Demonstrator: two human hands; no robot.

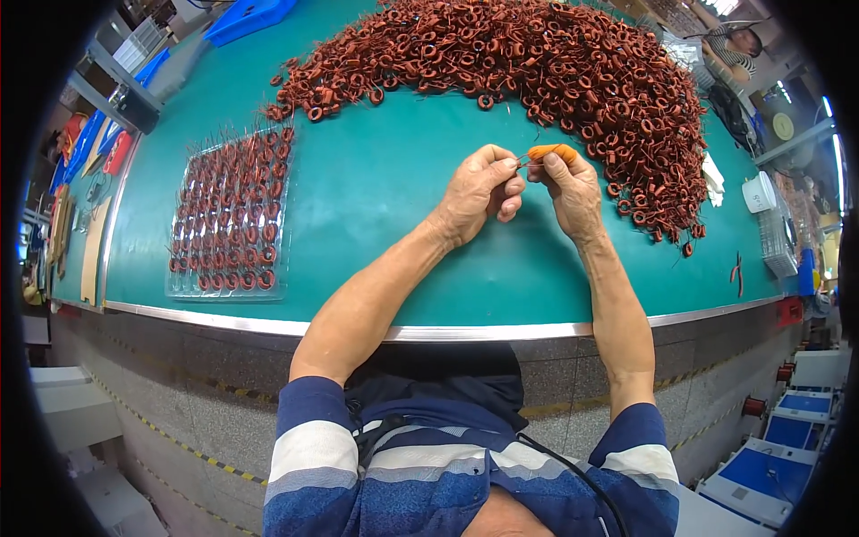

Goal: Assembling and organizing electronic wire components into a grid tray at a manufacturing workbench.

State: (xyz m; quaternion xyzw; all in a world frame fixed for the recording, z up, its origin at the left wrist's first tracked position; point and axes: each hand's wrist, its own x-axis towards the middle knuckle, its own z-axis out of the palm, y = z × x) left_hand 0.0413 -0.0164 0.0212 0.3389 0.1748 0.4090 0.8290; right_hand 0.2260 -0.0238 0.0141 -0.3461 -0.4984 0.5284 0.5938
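Left hand [476,190] pinched a thin wire lead [525,162], upper centre-right of frame. Right hand [577,195] curled by orange wrap [549,152]; couldn't tell its hold. Lead looked light, bendable, probably kink-prone; best pinched near its root.

A green workbench [376,197] beneath the right hand [575,195], wire coils [501,49] heaped beyond its grip, and yellow-and-black floor tape [215,464] lower left show a factory workshop.
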